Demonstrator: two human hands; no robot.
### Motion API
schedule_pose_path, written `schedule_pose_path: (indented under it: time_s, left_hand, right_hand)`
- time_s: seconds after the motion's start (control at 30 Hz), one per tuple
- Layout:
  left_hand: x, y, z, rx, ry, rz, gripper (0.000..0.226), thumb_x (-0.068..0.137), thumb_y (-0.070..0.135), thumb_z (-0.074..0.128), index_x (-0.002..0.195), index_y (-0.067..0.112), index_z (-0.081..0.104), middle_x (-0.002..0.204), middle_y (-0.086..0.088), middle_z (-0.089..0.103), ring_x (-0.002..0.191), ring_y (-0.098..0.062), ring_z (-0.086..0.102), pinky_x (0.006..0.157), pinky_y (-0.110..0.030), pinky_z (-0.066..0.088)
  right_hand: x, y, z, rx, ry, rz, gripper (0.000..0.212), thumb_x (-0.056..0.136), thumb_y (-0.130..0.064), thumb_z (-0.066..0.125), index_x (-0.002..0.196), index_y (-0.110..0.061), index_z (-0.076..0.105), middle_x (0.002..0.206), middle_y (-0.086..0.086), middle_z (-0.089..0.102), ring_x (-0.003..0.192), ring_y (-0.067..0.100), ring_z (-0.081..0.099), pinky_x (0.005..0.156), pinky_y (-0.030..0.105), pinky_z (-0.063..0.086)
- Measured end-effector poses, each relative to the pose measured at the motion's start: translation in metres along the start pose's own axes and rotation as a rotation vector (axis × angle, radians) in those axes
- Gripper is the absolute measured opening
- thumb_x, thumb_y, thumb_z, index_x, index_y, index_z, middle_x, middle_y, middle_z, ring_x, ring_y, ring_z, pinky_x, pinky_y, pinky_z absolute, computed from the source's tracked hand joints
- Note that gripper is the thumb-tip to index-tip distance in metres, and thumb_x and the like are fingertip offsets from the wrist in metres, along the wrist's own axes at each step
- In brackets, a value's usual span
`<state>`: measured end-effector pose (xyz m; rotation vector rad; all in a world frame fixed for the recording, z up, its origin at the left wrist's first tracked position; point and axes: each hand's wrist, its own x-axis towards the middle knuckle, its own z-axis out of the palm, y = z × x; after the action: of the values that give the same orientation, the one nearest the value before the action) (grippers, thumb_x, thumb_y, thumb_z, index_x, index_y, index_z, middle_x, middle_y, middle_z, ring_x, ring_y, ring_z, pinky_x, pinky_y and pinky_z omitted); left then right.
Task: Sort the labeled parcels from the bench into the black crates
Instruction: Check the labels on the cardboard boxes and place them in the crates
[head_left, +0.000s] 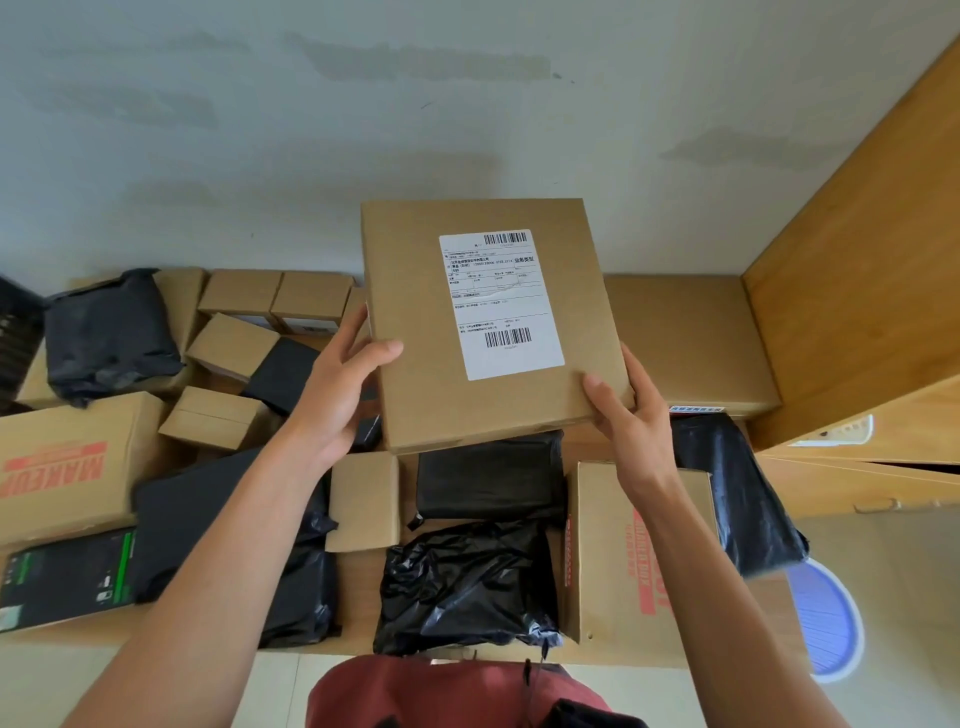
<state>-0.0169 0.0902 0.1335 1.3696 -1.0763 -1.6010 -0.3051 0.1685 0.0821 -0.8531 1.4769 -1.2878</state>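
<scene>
Red garment (457, 691) at the bottom edge of view, nearest the camera. Left hand (340, 384) and right hand (631, 421) grip opposite lower corners of a flat cardboard parcel (415, 395), thumbs on its face. Parcel held up above the table (358, 587), white barcode label (501, 304) facing the camera. Below: black poly bags (467, 587), brown boxes (231, 343), red-printed cartons (608, 561) along the near edge.

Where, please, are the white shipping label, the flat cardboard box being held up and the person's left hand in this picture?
white shipping label (501, 304), head view, the label's printed middle.
flat cardboard box (415, 395), head view, bare cardboard left of the label.
left hand (345, 384), head view, the back of the hand.
</scene>
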Motion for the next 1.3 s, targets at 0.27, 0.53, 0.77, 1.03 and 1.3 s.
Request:
schedule_pose_path:
  time_s: [0.27, 0.53, 0.77, 1.03, 1.3]
  left_hand:
    - [-0.010, -0.003, 0.027, 0.198, 0.253, 0.105, 0.025, 0.103, 0.039, 0.061, 0.127, 0.042, 0.056, 0.122, 0.019, 0.066, 0.101, 0.010, 0.064, 0.091, -0.026, 0.054]
    - [-0.025, -0.011, 0.019, 0.297, 0.258, 0.165, 0.052, 0.101, 0.030, 0.066, 0.149, 0.036, 0.048, 0.131, 0.018, 0.064, 0.116, 0.003, 0.061, 0.093, -0.023, 0.052]
    - [-0.035, -0.012, -0.006, 0.280, 0.273, 0.210, 0.051, 0.102, 0.028, 0.065, 0.150, 0.033, 0.049, 0.130, 0.016, 0.066, 0.117, 0.002, 0.062, 0.095, -0.025, 0.054]
    - [-0.064, -0.011, -0.083, 0.234, 0.385, 0.207, 0.040, 0.104, 0.026, 0.062, 0.138, 0.043, 0.052, 0.119, 0.031, 0.068, 0.113, 0.009, 0.063, 0.087, -0.012, 0.053]
    - [-0.125, -0.027, -0.217, 0.147, 0.570, 0.183, 0.069, 0.097, 0.026, 0.073, 0.156, 0.038, 0.041, 0.141, 0.016, 0.059, 0.130, -0.005, 0.056, 0.110, -0.042, 0.050]
  right_hand:
    - [-0.009, -0.003, 0.011, -0.039, 0.131, -0.121, 0.055, 0.103, -0.026, 0.066, 0.155, -0.021, 0.047, 0.137, -0.004, 0.067, 0.125, 0.014, 0.065, 0.106, 0.045, 0.055]
    - [-0.016, 0.002, 0.027, -0.158, 0.162, -0.172, 0.064, 0.099, -0.037, 0.066, 0.157, -0.028, 0.041, 0.144, -0.011, 0.060, 0.130, 0.003, 0.057, 0.107, 0.028, 0.051]
    - [-0.017, -0.007, 0.051, -0.226, 0.164, -0.200, 0.063, 0.101, -0.027, 0.068, 0.157, -0.021, 0.040, 0.141, -0.014, 0.059, 0.124, -0.012, 0.053, 0.096, 0.006, 0.045]
    - [-0.033, -0.012, 0.126, -0.315, 0.064, -0.227, 0.070, 0.098, -0.030, 0.072, 0.159, -0.022, 0.039, 0.144, -0.016, 0.054, 0.123, -0.021, 0.048, 0.096, 0.002, 0.042]
    - [-0.080, -0.011, 0.258, -0.341, -0.085, -0.235, 0.070, 0.100, -0.033, 0.068, 0.161, -0.023, 0.034, 0.148, -0.014, 0.049, 0.123, -0.011, 0.047, 0.089, -0.004, 0.041]
